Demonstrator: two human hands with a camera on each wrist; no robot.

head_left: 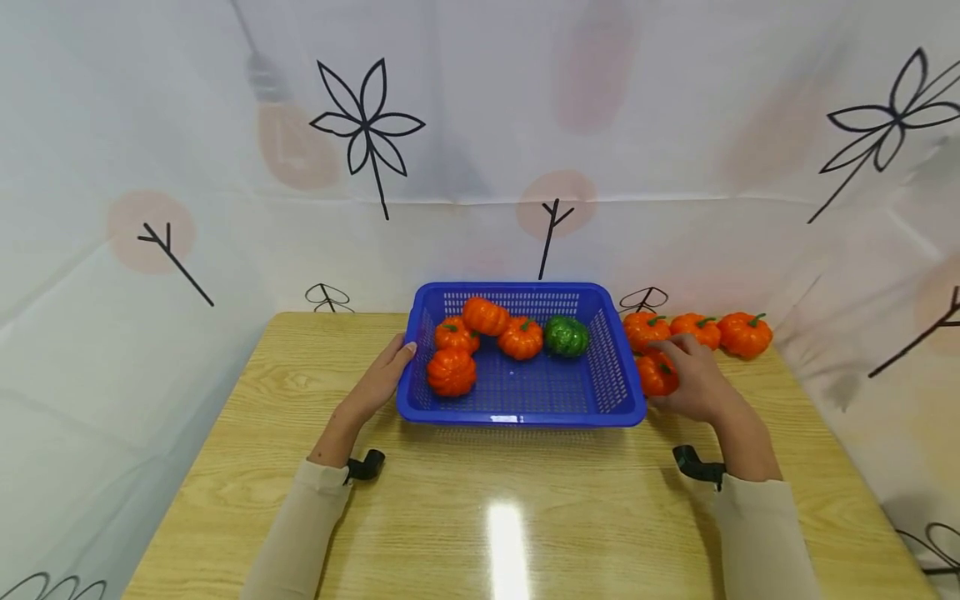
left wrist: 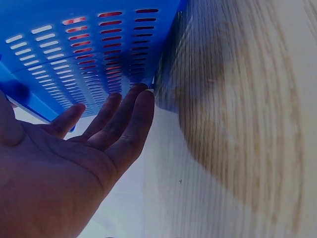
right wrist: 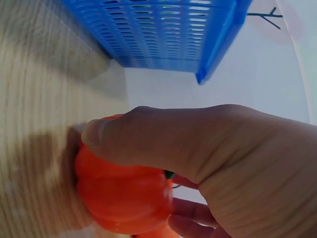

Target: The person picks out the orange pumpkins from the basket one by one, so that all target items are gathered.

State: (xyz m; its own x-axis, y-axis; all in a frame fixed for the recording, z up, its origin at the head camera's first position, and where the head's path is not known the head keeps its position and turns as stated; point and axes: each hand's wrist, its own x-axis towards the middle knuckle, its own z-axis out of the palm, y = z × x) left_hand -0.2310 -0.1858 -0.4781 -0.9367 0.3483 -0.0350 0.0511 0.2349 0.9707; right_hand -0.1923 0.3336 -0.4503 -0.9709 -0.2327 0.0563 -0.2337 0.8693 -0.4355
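Observation:
A blue plastic basket (head_left: 517, 417) stands on the table. In it lie several small orange pumpkins (head_left: 452, 372) on the left and middle, and one glossy green pumpkin (head_left: 567, 336) on the right. My left hand (head_left: 384, 375) holds the basket's left side, thumb at the rim; the left wrist view shows its fingers (left wrist: 133, 119) along the slotted outer wall. Just outside the basket's right side, my right hand (head_left: 693, 379) grips an orange pumpkin (head_left: 656, 375). The right wrist view shows the thumb across this pumpkin (right wrist: 121, 196), close to the tabletop; the other fingers are partly hidden.
Three more orange pumpkins (head_left: 745, 335) sit in a row at the table's back right, behind my right hand. A printed white cloth (head_left: 480, 167) hangs behind the wooden table (head_left: 420, 517). Each wrist wears a black camera mount (head_left: 697, 464).

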